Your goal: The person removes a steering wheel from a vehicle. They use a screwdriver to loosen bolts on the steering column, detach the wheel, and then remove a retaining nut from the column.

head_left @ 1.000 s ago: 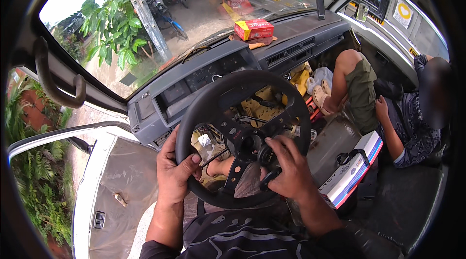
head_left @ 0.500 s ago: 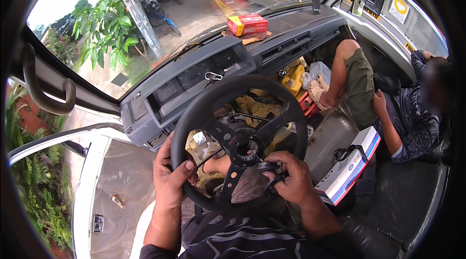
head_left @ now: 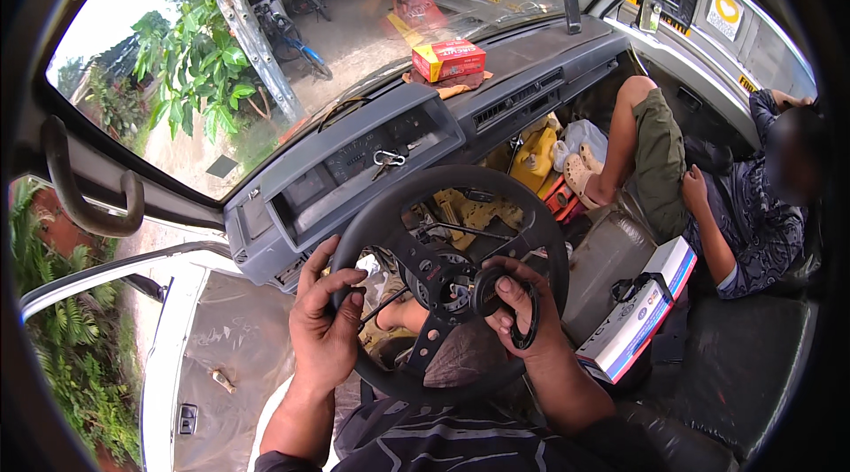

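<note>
A black three-spoke steering wheel stands in front of me, its centre hub uncovered with a round opening. My left hand is curled round the left side of the rim, thumb on the inner side. In my right hand is a round black horn button, held by its edge close to the right of the hub. A black ring hangs from the same hand, its lower part below the fingers. Whether the button touches the hub I cannot tell.
Keys on a carabiner lie at the instrument cluster. A red and yellow box rests on the dashboard. On the seat to my right is a long white box, beside a seated person. The driver's door stands open.
My right hand has raised the horn button toward the hub and turned it, so its round face shows more. My left fingers have shifted on the rim. The whole view has tilted slightly.
</note>
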